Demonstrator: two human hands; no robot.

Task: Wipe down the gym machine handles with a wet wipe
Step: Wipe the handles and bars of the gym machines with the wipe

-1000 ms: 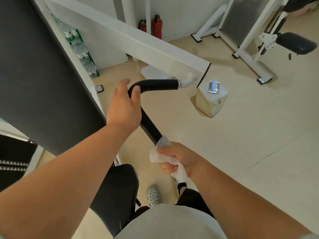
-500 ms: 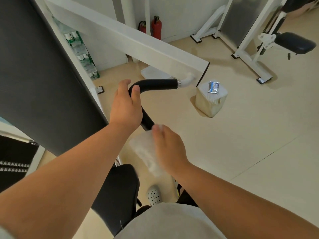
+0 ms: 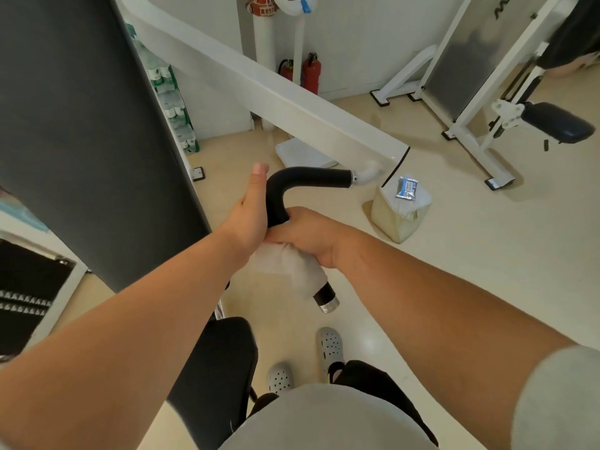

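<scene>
A bent black foam handle [image 3: 308,178] hangs from the white machine arm [image 3: 292,102] at centre, its chrome-capped end [image 3: 326,298] pointing toward me. My right hand [image 3: 311,235] grips the handle's lower straight part through a white wet wipe [image 3: 285,263], which drapes below the fist. My left hand [image 3: 251,206] lies against the left side of the bend, thumb straight up; its fingers are hidden behind the handle.
A pale block [image 3: 401,212] with a wipe packet [image 3: 406,188] on top stands on the floor to the right. A dark weight-stack guard [image 3: 81,125] fills the left. The black seat [image 3: 217,362] is below. Another white machine [image 3: 487,102] stands at the far right.
My right hand moved the wipe up from the handle's near end and closed round the shaft just below the bend. The left hand shifted to the bend's side.
</scene>
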